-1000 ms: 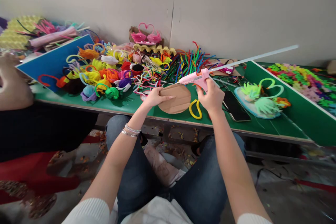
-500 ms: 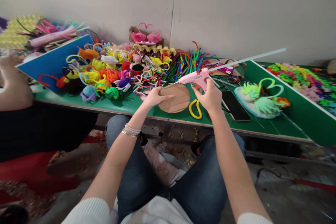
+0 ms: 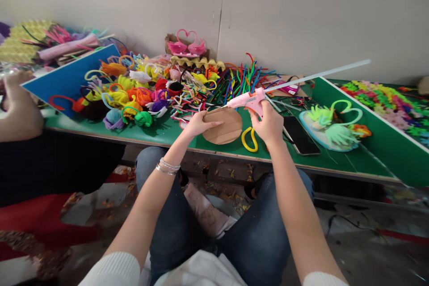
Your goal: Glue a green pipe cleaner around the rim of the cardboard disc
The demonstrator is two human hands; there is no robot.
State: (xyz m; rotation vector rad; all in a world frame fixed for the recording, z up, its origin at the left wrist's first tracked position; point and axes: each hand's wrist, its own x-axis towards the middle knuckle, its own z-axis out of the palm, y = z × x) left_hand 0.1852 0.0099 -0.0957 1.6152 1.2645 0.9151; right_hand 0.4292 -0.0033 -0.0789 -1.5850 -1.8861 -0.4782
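Observation:
Between the thumb and fingers of my left hand (image 3: 200, 124) is a round piece of cardboard (image 3: 224, 128), held near the table's front edge. My right hand (image 3: 271, 121) is wrapped round the handle of a pink glue gun (image 3: 247, 99). Its nozzle points left at the cardboard's upper edge; whether it touches, I cannot tell. A long pale glue stick (image 3: 321, 73) juts from the gun's back toward the upper right. Below the gun lies a bent yellow pipe cleaner (image 3: 250, 140) on the green table (image 3: 181, 143).
A black phone (image 3: 300, 136) lies right of my right hand, beside a pale green swan ornament (image 3: 335, 127). Colourful pipe-cleaner pieces (image 3: 137, 94) heap up behind my left hand. A blue board (image 3: 72, 73) and a green board (image 3: 365, 129) flank the area. Another person's arm (image 3: 20, 107) is at left.
The glue gun and its stick have shifted very slightly, the nozzle a little to the left along the cardboard's edge. My left hand and the cardboard stay nearly still.

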